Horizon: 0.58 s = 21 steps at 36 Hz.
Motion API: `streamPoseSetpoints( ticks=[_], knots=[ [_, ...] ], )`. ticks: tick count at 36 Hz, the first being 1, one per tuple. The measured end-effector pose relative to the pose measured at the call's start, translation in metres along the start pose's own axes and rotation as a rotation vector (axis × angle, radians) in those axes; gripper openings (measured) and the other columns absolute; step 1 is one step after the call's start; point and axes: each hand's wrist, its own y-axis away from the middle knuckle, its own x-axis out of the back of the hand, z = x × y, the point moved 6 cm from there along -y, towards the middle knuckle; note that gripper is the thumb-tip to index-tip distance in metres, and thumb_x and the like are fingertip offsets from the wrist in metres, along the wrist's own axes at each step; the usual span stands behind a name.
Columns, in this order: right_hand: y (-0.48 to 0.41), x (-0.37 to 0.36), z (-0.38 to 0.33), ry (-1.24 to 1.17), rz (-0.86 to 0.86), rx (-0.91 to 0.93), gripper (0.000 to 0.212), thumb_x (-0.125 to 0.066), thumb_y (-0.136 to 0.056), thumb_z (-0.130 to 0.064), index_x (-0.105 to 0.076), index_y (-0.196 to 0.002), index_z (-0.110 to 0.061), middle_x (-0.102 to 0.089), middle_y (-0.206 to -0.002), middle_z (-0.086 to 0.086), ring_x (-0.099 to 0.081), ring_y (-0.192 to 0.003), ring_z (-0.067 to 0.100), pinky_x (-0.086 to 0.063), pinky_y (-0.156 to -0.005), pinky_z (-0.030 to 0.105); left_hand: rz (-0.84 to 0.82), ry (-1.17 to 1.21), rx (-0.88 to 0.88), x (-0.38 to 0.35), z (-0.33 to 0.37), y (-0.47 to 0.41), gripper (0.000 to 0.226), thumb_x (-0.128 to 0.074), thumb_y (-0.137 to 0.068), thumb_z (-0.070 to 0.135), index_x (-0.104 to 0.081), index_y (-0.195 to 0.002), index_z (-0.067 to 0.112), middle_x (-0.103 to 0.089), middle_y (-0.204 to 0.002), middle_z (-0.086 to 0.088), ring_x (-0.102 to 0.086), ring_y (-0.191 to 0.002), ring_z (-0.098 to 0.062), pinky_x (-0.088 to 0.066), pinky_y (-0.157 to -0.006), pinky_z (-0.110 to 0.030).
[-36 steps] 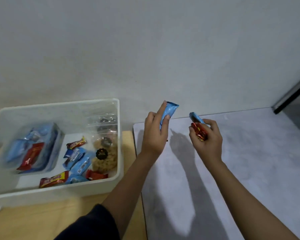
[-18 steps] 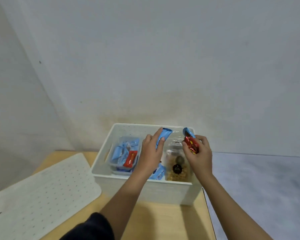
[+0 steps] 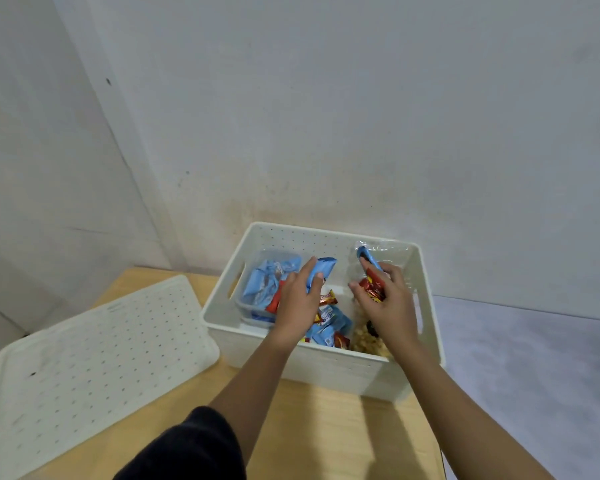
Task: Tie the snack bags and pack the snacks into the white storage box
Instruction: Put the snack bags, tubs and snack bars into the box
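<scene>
while both hands are reaching into the white storage box [image 3: 326,370], we are judging the step in hand to be packing. our left hand [image 3: 297,303] is pinching a blue packet [image 3: 325,267] between thumb and fingers; our right hand [image 3: 390,308] is curling round a red packet [image 3: 373,288] and a second blue one [image 3: 367,255]. between and below the hands, loose packets [image 3: 329,325] are lying on the box floor; beyond the left hand a clear tub [image 3: 257,289] is holding more. next, we judge, both grips are needing to loosen low inside the box.
</scene>
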Motion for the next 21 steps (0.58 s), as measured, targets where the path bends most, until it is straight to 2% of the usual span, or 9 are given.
streamPoseSetpoints(
  ticks=[3,4,6,8,11,14,18,21],
  knots=[
    [-0.004,0.000,-0.003,-0.092,-0.074,-0.045,0.047,-0.071,-0.081,-0.031,-0.058,-0.125,-0.032,-0.046,-0.127,-0.011,-0.055,-0.110,0.006,-0.044,-0.089,0.009,-0.015,0.022,0.038,-0.001,0.002,-0.001,0.047,-0.037,-0.097,0.043,-0.034,-0.142,0.030,-0.038,-0.146,-0.004,-0.033,-0.136,-0.020,-0.028,-0.108,-0.031],
    [-0.006,0.002,-0.005,-0.123,-0.085,-0.045,0.044,-0.071,-0.082,-0.026,-0.059,-0.123,-0.030,-0.046,-0.131,-0.008,-0.050,-0.116,0.006,-0.041,-0.093,0.009,-0.017,0.031,0.049,0.001,0.004,-0.002,0.047,-0.037,-0.097,0.043,-0.035,-0.142,0.028,-0.039,-0.146,-0.005,-0.034,-0.135,-0.020,-0.028,-0.108,-0.031],
    [-0.011,0.006,-0.010,-0.130,-0.121,-0.021,0.035,-0.068,-0.084,-0.021,-0.061,-0.116,-0.031,-0.044,-0.139,-0.004,-0.041,-0.125,0.006,-0.037,-0.103,0.021,-0.002,0.030,0.062,0.007,0.007,-0.004,0.046,-0.037,-0.098,0.040,-0.040,-0.140,0.023,-0.040,-0.145,-0.005,-0.036,-0.135,-0.020,-0.028,-0.113,-0.034],
    [-0.017,0.009,-0.013,-0.123,-0.180,-0.005,0.030,-0.065,-0.086,-0.020,-0.062,-0.113,-0.032,-0.041,-0.143,-0.005,-0.035,-0.129,0.004,-0.034,-0.106,0.028,0.038,0.041,0.079,0.016,0.013,-0.005,0.043,-0.038,-0.099,0.035,-0.044,-0.137,0.016,-0.044,-0.143,-0.006,-0.038,-0.133,-0.019,-0.028,-0.113,-0.033],
    [-0.024,0.017,-0.021,-0.124,-0.228,0.044,0.028,-0.063,-0.088,-0.019,-0.065,-0.114,-0.031,-0.041,-0.143,-0.005,-0.036,-0.133,0.009,-0.039,-0.108,0.043,0.111,0.089,0.096,0.031,0.025,-0.003,0.039,-0.041,-0.098,0.030,-0.049,-0.133,0.014,-0.048,-0.138,-0.005,-0.043,-0.129,-0.020,-0.032,-0.110,-0.032],
    [-0.029,0.023,-0.036,-0.088,-0.254,0.105,0.027,-0.059,-0.090,-0.016,-0.064,-0.111,-0.032,-0.045,-0.138,-0.005,-0.041,-0.129,0.012,-0.045,-0.100,0.038,0.156,0.087,0.073,0.048,0.038,0.004,0.037,-0.041,-0.098,0.028,-0.051,-0.131,0.014,-0.049,-0.135,-0.004,-0.044,-0.127,-0.020,-0.033,-0.108,-0.029],
    [-0.034,0.016,-0.063,0.016,-0.308,0.181,0.028,-0.058,-0.090,-0.012,-0.065,-0.111,-0.027,-0.051,-0.126,-0.006,-0.047,-0.117,0.009,-0.038,-0.105,0.034,0.227,-0.016,0.030,0.082,0.049,0.014,0.035,-0.042,-0.098,0.029,-0.054,-0.128,0.015,-0.051,-0.134,-0.006,-0.046,-0.125,-0.021,-0.035,-0.107,-0.034],
    [-0.036,-0.004,-0.086,0.108,-0.376,0.234,0.027,-0.057,-0.090,-0.013,-0.065,-0.114,-0.024,-0.053,-0.124,-0.004,-0.049,-0.116,0.012,-0.036,-0.098,0.025,0.292,-0.083,0.044,0.117,0.046,0.024,0.034,-0.042,-0.098,0.029,-0.055,-0.127,0.015,-0.052,-0.133,-0.008,-0.047,-0.122,-0.022,-0.036,-0.103,-0.032]
  ],
)
